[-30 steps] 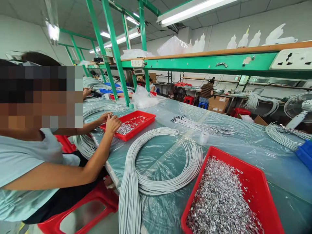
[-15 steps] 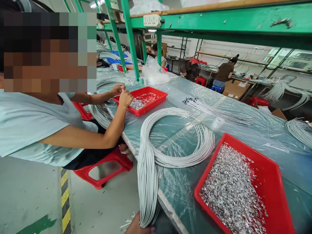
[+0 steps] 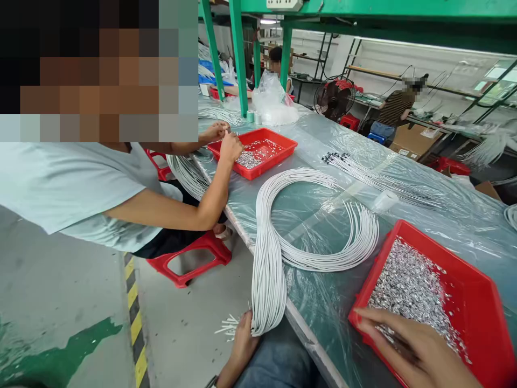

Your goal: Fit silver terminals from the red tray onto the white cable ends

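Co-worker's hands (image 3: 231, 145): well beyond left grip (image 3: 243, 340) | left grip: wrapped round cables (image 3: 269, 280) | cables: run from left grip up onto worktop (image 3: 323, 315), coiled beyond it | metal bits (image 3: 407, 285): beside and beyond right grip (image 3: 420, 347) | right grip: fingertips close together, cannot tell whether pinching anything | red tray (image 3: 476, 312): beneath right grip

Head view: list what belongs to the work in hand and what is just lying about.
Work in hand, it seems:
pale cable bundle, held by the left hand
nearest red tray, at the right hand
shiny small pieces in it

Apparently lying about:
white roll
clear plastic bag
cardboard box
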`<move>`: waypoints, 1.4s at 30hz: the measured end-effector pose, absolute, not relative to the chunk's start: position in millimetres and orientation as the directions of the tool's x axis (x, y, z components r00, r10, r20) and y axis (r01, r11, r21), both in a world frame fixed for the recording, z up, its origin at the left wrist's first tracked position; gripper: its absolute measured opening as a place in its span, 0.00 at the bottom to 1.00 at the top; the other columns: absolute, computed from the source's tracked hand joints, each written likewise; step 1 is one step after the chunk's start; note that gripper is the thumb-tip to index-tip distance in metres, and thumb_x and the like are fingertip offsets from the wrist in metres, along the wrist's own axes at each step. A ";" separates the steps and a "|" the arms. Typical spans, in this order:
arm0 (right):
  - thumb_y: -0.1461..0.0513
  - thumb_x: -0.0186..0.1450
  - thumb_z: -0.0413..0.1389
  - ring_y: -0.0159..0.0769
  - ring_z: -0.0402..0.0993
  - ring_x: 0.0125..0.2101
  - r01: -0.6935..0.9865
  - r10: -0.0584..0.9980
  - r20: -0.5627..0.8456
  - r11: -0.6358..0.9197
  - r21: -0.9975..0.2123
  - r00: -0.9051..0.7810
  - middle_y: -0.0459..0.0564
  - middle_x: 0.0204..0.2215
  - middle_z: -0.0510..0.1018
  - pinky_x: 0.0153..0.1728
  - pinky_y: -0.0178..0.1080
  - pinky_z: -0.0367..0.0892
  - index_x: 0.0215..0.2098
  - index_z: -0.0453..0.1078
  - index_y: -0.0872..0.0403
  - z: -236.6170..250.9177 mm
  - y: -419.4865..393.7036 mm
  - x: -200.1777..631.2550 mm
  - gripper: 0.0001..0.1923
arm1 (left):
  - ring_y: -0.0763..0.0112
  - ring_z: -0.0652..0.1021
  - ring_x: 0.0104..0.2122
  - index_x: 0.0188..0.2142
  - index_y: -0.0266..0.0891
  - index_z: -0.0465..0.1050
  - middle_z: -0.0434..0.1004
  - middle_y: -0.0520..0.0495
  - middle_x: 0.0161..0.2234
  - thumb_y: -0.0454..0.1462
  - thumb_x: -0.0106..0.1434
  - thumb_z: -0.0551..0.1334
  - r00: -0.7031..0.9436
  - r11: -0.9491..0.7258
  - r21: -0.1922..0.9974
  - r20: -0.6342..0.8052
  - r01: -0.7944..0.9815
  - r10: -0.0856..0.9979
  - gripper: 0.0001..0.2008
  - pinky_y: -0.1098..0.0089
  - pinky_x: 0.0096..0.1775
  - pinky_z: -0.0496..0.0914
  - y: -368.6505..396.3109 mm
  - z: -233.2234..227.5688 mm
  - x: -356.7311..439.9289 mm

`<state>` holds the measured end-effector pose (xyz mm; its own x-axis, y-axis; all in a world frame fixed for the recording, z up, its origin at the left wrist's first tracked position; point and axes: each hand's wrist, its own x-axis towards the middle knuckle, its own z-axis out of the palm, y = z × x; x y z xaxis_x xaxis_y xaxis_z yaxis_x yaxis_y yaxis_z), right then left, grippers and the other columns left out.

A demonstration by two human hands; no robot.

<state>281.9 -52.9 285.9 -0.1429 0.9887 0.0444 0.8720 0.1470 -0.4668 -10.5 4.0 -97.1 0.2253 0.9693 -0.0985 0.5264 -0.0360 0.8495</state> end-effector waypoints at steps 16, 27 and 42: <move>0.71 0.62 0.64 0.42 0.79 0.29 0.798 0.787 -0.173 0.603 0.015 -0.592 0.46 0.44 0.79 0.23 0.39 0.69 0.60 0.62 0.56 266.0 81.8 182.5 0.30 | 0.49 0.67 0.57 0.58 0.39 0.63 0.63 0.39 0.59 0.42 0.66 0.63 0.549 -0.130 0.917 -0.107 0.376 0.829 0.23 0.43 0.55 0.63 30.9 -70.9 -43.3; 0.75 0.57 0.55 0.41 0.79 0.27 0.805 0.805 -0.111 0.591 0.060 -0.583 0.58 0.57 0.67 0.25 0.39 0.73 0.60 0.63 0.62 259.6 46.4 199.2 0.32 | 0.46 0.67 0.58 0.65 0.39 0.51 0.59 0.34 0.62 0.57 0.62 0.59 0.469 -0.226 0.947 0.096 0.230 0.878 0.40 0.44 0.54 0.65 39.2 24.1 -11.8; 0.60 0.75 0.47 0.36 0.80 0.36 0.969 0.906 0.421 0.058 -0.239 0.049 0.48 0.41 0.79 0.41 0.28 0.75 0.52 0.66 0.49 273.1 -126.8 330.4 0.10 | 0.64 0.77 0.41 0.45 0.42 0.73 0.78 0.47 0.39 0.34 0.68 0.59 0.582 -0.842 0.440 0.611 0.312 0.536 0.07 0.64 0.44 0.70 87.2 165.6 41.7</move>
